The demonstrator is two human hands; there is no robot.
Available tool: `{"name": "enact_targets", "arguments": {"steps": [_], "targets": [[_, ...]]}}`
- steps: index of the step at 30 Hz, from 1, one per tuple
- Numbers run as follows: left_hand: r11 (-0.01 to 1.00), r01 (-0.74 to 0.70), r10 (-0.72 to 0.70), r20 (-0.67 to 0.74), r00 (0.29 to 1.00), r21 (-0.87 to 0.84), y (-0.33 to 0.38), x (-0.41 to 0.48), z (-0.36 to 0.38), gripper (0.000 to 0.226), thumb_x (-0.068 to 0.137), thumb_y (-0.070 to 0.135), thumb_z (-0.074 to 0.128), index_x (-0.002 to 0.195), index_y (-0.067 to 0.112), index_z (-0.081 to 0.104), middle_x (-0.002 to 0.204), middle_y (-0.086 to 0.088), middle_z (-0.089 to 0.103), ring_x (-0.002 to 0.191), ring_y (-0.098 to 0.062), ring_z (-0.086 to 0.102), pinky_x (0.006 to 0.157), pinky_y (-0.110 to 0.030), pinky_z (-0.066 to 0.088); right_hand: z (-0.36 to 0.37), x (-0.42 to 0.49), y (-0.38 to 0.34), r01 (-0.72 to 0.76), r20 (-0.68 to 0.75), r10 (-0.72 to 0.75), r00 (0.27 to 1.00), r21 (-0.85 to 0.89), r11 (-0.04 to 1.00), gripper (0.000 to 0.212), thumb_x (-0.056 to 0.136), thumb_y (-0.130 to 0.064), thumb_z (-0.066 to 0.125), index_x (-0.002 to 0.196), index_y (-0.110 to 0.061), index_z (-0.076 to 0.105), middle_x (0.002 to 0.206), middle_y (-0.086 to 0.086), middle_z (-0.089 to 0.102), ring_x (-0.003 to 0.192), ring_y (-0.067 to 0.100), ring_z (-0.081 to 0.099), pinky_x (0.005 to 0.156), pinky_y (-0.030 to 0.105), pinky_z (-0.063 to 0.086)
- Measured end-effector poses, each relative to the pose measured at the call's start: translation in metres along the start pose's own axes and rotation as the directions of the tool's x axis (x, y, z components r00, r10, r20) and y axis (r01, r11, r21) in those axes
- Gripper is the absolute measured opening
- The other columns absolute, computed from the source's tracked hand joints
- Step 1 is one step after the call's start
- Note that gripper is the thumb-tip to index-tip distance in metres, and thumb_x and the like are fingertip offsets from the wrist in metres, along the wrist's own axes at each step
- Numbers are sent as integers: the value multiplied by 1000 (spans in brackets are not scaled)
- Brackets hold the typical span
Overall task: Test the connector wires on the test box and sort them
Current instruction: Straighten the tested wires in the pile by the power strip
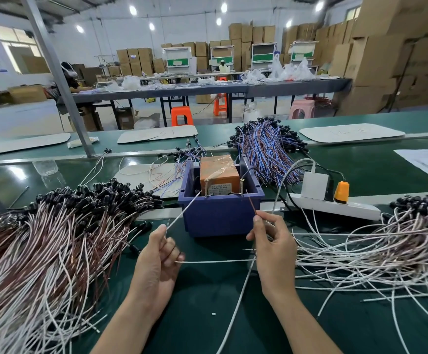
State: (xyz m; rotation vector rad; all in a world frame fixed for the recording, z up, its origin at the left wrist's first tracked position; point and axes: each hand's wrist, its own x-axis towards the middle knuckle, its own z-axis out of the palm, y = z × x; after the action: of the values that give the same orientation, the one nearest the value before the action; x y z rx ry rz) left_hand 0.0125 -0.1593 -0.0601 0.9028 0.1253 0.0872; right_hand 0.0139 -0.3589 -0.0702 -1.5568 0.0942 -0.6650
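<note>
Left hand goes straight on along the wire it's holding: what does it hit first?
Probably the blue bin. The left hand pinches a white wire aimed up-right, its tip near the left screw post by the orange test box. The hand itself would meet the bin's front wall, though depth is uncertain.

Left hand (160, 254) pinching white wire (182, 213), right hand (274, 241) brown wire (251, 203)

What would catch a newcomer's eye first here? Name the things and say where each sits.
The orange test box in the blue bin sits dead centre; in front, the left hand pinches a white wire and the right hand a brown wire. Connector wires with black ends flank it in a left heap and a right heap, with a blue-purple bundle behind.
</note>
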Motion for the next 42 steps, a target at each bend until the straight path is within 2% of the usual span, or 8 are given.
{"name": "enact_targets", "arguments": {"steps": [6,19,23,31,34,38,42], "targets": [[1000,14,-14,8,1000,22,0,0,0,40,80,39,72,56,28,42,51,9,24,42,-7,24,48,-21,42,0,0,0,3,10,-3,1000,3,1000,8,100,-37,58,100,-42,65,72,-2,69,43,2,43,49,24,34],[1000,11,-11,21,1000,15,0,0,2,39,79,38,71,54,28,42,50,10,23,41,-7,23,46,-20,41,0,-1,-1,17,34,-17,999,0,1000,8,101,-33,59,102,-37,66,71,-2,68,47,2,47,54,28,37],[1000,8,-8,26,1000,15,-1,0,2,39,79,38,70,55,27,41,50,10,24,40,-6,24,46,-21,41,0,-2,-1,59,6,-58,998,-43,997,9,100,-31,61,98,-38,66,71,-6,68,60,8,60,57,22,46],[1000,11,-11,41,999,5,-1,1,1,38,81,37,69,56,27,42,50,10,24,41,-6,24,47,-21,40,0,-2,0,51,2,-51,999,-42,998,7,99,-32,61,98,-37,67,72,-9,68,67,9,64,57,17,48],[1000,11,-11,35,999,14,-2,1,1,38,80,38,70,56,28,42,51,9,24,41,-6,24,47,-21,40,0,-2,-1,54,3,-54,999,-39,998,8,99,-30,61,98,-37,67,71,-9,68,67,10,64,59,19,48],[1000,13,-14,31,999,9,-1,2,0,39,77,39,72,56,28,42,50,10,24,41,-6,24,46,-21,40,0,-2,0,41,6,-41,999,-39,998,7,99,-32,61,99,-36,67,71,-9,68,64,10,63,59,28,51],[1000,20,-20,27,999,9,0,1,1,39,79,38,72,55,28,42,51,9,25,41,-7,25,46,-21,41,0,-3,-1,46,14,-45,999,-40,998,7,99,-35,60,99,-39,65,73,-10,68,68,10,64,59,29,52]]}}
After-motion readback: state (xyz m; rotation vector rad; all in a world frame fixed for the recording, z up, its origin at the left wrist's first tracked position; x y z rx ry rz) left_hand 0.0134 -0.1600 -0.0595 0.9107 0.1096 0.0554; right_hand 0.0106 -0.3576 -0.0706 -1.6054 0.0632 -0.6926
